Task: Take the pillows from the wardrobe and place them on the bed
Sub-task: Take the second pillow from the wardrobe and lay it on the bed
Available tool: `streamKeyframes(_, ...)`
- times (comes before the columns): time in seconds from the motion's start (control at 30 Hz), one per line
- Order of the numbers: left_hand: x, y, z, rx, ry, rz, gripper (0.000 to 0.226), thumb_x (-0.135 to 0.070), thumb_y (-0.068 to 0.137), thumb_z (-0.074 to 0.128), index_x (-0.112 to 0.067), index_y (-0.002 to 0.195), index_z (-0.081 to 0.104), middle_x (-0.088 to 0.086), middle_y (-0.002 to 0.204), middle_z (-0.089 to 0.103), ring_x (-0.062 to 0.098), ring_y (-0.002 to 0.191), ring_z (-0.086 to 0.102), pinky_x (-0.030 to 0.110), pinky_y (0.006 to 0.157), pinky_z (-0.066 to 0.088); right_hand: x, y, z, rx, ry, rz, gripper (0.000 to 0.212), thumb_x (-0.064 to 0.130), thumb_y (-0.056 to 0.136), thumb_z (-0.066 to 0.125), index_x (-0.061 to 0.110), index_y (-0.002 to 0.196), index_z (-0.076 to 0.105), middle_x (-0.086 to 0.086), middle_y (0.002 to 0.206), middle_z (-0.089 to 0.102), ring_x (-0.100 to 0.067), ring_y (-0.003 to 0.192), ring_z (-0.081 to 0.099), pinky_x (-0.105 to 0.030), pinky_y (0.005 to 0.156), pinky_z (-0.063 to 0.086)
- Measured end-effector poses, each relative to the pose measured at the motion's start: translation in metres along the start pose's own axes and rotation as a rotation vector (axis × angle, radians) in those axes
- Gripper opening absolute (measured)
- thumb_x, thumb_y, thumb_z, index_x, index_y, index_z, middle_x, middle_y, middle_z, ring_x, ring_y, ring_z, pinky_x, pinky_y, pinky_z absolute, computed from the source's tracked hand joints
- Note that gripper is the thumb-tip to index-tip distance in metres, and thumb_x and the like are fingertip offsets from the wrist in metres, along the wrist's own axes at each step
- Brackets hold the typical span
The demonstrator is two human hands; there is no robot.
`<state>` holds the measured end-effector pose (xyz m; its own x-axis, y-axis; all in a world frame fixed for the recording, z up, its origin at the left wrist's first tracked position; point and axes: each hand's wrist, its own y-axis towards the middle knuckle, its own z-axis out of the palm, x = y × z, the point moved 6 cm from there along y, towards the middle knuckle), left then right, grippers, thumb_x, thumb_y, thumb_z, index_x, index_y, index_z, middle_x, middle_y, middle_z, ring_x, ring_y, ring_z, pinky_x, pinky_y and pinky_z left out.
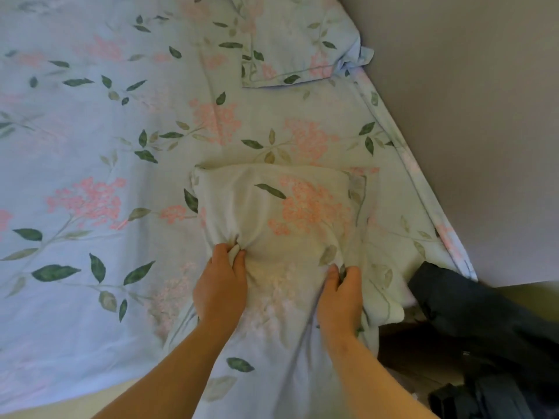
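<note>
Pillows are what this job is about, and one pillow [281,213] lies on the bed [90,146] near its right edge, close to the person. The left hand [222,282] pinches a bunch of the pillow's flowery cover near its left side. The right hand [340,294] grips the cover near its right side. Both hands are closed tight on the cloth. A second pillow [299,40] rests at the far right corner of the bed, next to the wall [469,116]. The near pillow looks soft, light and squishy, so it should bend and sag when lifted. Holding the stuffed part, not just the loose cover, would likely give a better grip.
</note>
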<state>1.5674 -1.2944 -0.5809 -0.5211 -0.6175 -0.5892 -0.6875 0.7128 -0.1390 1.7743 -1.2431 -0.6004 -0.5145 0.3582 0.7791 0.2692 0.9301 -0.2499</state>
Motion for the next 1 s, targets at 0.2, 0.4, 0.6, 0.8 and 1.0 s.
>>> streamKeyframes(0.2,-0.073,0.033,-0.047,-0.081,-0.146,0.056,0.029,-0.042,0.094,0.036,-0.017,0.103,0.047,-0.002,0.078,0.053,0.021,0.067,0.049,0.033,0.061,0.040,0.086,0.031,-0.036,-0.050,0.055,-0.107,0.033,0.033,0.096,0.037,0.024,0.066,0.026,-0.005,0.063,0.041,-0.020,0.053,0.039,-0.036,0.051,0.034)
streamKeyframes(0.4,-0.151,0.082,-0.055,-0.120,-0.195,0.078,0.028,-0.041,0.094,0.037,-0.018,0.107,0.047,-0.002,0.083,0.053,0.022,0.073,0.050,0.034,0.065,0.041,0.151,0.104,-0.062,-0.072,0.064,-0.236,0.035,0.033,0.096,0.037,0.025,0.064,0.024,-0.001,0.063,0.037,-0.016,0.053,0.035,-0.032,0.047,0.026)
streamKeyframes(0.6,-0.233,0.145,-0.018,-0.206,-0.207,0.086,0.026,-0.039,0.094,0.038,-0.016,0.102,0.046,-0.008,0.069,0.048,0.017,0.063,0.047,0.029,0.054,0.036,0.202,0.215,-0.077,-0.047,-0.006,-0.369,0.039,0.031,0.097,0.037,0.024,0.062,0.020,-0.002,0.062,0.031,-0.018,0.052,0.030,-0.035,0.048,0.028)
streamKeyframes(0.8,-0.264,0.213,0.047,0.016,-0.103,-0.083,0.043,-0.034,0.090,0.046,-0.015,0.127,0.036,0.015,0.116,0.051,0.034,0.095,0.053,0.045,0.081,0.047,0.220,0.313,-0.059,-0.005,-0.230,-0.351,0.013,0.019,0.095,0.036,0.011,0.095,0.046,-0.013,0.097,0.054,-0.034,0.089,0.052,-0.043,0.071,0.043)
streamKeyframes(1.0,-0.233,0.194,0.145,0.601,0.029,-0.096,0.078,-0.034,0.082,0.064,-0.022,0.144,0.018,0.012,0.150,0.016,0.036,0.132,0.030,0.039,0.098,0.044,0.145,0.333,-0.016,0.330,-0.566,-0.157,0.052,0.019,0.092,0.037,0.030,0.140,0.022,-0.008,0.152,0.018,-0.032,0.135,0.023,-0.047,0.107,0.022)
